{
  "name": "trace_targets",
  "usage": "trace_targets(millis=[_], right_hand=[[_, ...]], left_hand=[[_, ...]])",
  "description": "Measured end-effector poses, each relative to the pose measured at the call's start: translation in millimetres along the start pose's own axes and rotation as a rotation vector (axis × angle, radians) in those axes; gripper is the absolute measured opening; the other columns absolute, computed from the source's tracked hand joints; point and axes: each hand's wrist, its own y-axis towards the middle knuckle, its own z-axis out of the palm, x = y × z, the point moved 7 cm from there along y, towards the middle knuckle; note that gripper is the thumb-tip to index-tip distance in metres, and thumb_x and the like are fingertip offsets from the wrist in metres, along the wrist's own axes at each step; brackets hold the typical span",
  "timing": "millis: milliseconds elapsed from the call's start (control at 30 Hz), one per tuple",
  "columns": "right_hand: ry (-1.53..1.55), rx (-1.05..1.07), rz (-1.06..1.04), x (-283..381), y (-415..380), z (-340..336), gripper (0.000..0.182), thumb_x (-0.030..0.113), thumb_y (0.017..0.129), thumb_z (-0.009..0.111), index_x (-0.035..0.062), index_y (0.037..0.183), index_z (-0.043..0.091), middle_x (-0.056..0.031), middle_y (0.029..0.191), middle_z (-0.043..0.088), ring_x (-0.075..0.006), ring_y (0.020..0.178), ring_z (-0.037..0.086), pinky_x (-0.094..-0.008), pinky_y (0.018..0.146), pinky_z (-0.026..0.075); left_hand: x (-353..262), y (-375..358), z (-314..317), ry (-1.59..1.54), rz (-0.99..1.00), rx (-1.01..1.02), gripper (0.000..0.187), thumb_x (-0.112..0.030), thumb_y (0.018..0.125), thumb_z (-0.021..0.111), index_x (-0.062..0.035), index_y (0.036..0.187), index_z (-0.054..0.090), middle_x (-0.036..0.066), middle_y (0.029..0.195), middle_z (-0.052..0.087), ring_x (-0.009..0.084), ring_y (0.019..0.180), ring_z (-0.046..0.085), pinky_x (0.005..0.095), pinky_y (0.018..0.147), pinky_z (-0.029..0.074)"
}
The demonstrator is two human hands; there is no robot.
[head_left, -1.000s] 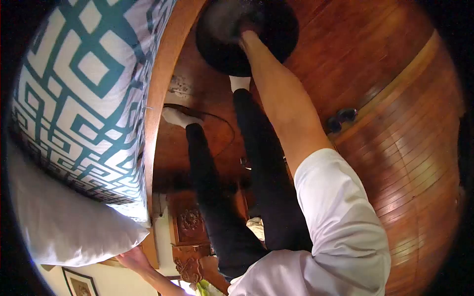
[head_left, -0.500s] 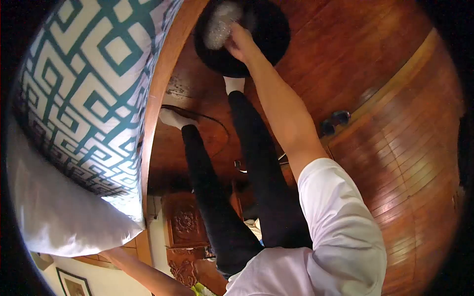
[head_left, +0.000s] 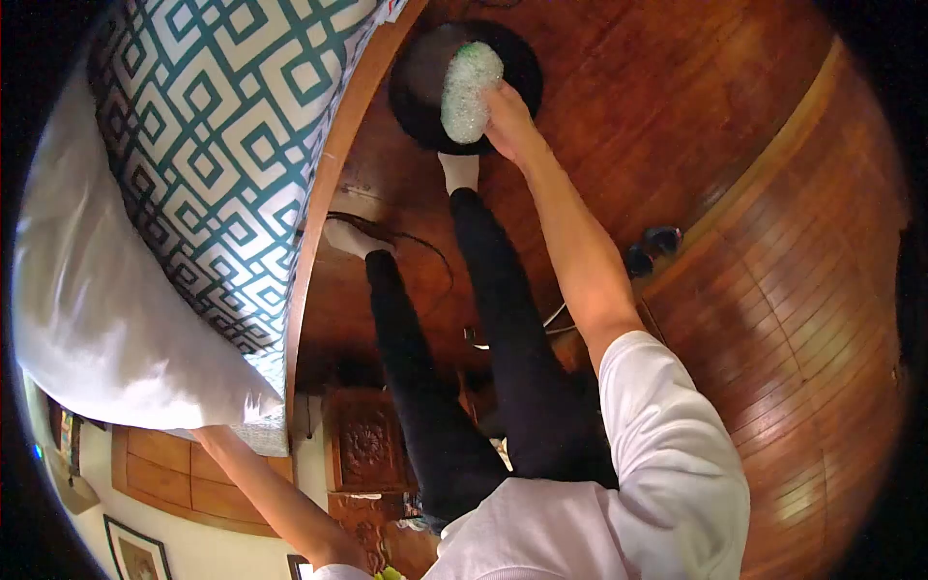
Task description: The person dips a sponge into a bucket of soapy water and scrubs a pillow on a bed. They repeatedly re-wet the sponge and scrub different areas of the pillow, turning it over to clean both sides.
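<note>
My right hand [head_left: 507,121] is shut on a pale green crumpled plastic bundle [head_left: 470,90], held over a round black bin [head_left: 420,92] on the wooden floor. The bin stands just beyond my sock-clad feet [head_left: 459,169]. My left forearm [head_left: 266,488] reaches to the corner of a white pillow [head_left: 106,319] lying on the bed. The left hand itself is hidden under that pillow.
A bed with a teal-and-white patterned cover [head_left: 242,145] and a wooden side rail [head_left: 324,208] fills the left. A thin cable [head_left: 430,246] lies by my left foot. Dark shoes [head_left: 652,246] sit on the floor to the right. A carved wooden cabinet [head_left: 362,445] stands behind my legs.
My right hand has lifted the crumpled plastic bundle up out of the black bin. My left arm has stretched further under the pillow, hiding the hand.
</note>
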Motion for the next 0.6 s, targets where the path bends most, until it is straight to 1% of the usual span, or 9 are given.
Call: trace_targets(millis=[133,200,333,400,600], right_hand=[[-0.02,0.022,0.006,2.4,-3.7,-1.1,0.035,0.012,0.102,0.044,0.0035,0.135,0.051,-0.0083,0.127,0.062,-0.0225,0.115,0.06,-0.0403,0.101,0.049],[-0.063,0.015,-0.035,4.1,-4.2,-2.2,0.035,0.011,0.098,0.051,-0.0008,0.131,0.053,-0.0107,0.12,0.064,-0.023,0.108,0.063,-0.0378,0.095,0.051],[-0.11,0.021,-0.034,6.2,-7.1,-1.3,0.035,0.011,0.098,0.052,-0.0006,0.13,0.054,-0.009,0.118,0.065,-0.0212,0.105,0.063,-0.0367,0.094,0.051],[-0.157,-0.017,-0.045,9.2,-7.2,-3.6,0.034,0.011,0.098,0.053,-0.0008,0.13,0.055,-0.0083,0.117,0.066,-0.0204,0.103,0.064,-0.0362,0.093,0.051],[-0.184,0.048,-0.058,1.7,7.2,-15.8,0.036,0.014,0.1,0.053,0.0003,0.133,0.054,-0.0087,0.122,0.064,-0.0194,0.107,0.062,-0.0365,0.093,0.051]], left_hand=[[-1.6,3.4,3.8,-0.011,0.01,0.009,0.053,-0.037,0.103,0.05,0.0024,0.138,0.048,0.017,0.129,0.061,0.0311,0.112,0.062,0.0455,0.092,0.056],[-1.1,4.1,4.2,-0.011,0.016,0.014,0.053,-0.037,0.103,0.05,0.0023,0.138,0.048,0.017,0.129,0.06,0.0311,0.112,0.062,0.0455,0.092,0.056],[-2.7,2.5,4.5,-0.013,0.02,0.017,0.053,-0.037,0.103,0.05,0.0021,0.139,0.047,0.017,0.129,0.06,0.0312,0.112,0.062,0.0456,0.092,0.056],[-1.1,2.6,4.5,-0.019,0.024,0.016,0.053,-0.037,0.103,0.05,0.002,0.139,0.047,0.017,0.13,0.06,0.0312,0.113,0.062,0.0457,0.092,0.056],[7.0,4.6,5.2,-0.036,0.023,0.024,0.053,-0.036,0.103,0.05,0.0018,0.14,0.046,0.017,0.13,0.06,0.0312,0.113,0.062,0.0458,0.093,0.055]])
